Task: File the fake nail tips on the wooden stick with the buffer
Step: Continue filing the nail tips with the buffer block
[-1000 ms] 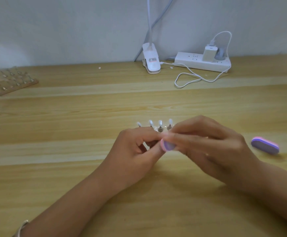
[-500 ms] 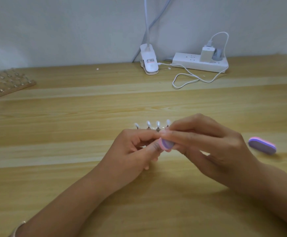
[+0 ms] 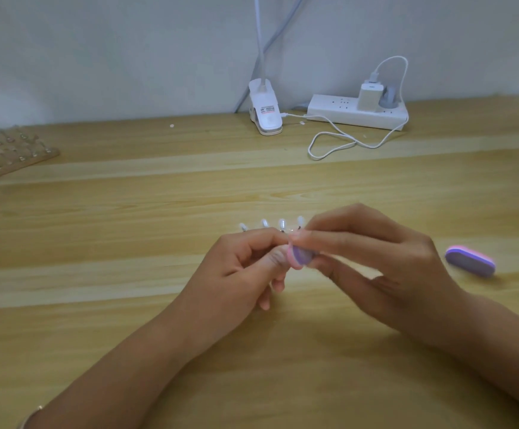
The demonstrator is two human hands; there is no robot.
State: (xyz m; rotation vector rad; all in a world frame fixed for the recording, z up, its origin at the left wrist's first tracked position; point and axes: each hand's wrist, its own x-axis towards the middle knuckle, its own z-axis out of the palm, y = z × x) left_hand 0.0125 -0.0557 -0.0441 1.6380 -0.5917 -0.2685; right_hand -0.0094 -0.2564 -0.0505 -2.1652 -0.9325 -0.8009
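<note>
Head view is showing the filing seemingly under way: the left hand [image 3: 239, 270] is pinching the hidden wooden stick, 4 nail tips [image 3: 282, 224] are standing just beyond its fingers, and the right hand [image 3: 385, 267] is clamping the buffer [image 3: 299, 257] between its fingers at the nearest tip, though I cannot tell which tips are finished.

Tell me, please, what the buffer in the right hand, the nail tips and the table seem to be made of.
Buffer, held by the right hand: probably foam with an abrasive face; matte lilac over a pink layer.
Nail tips: likely clear plastic, glossy; they catch light and look translucent.
Table: wood or wood-look laminate; pale grain in bands, slight sheen.
</note>
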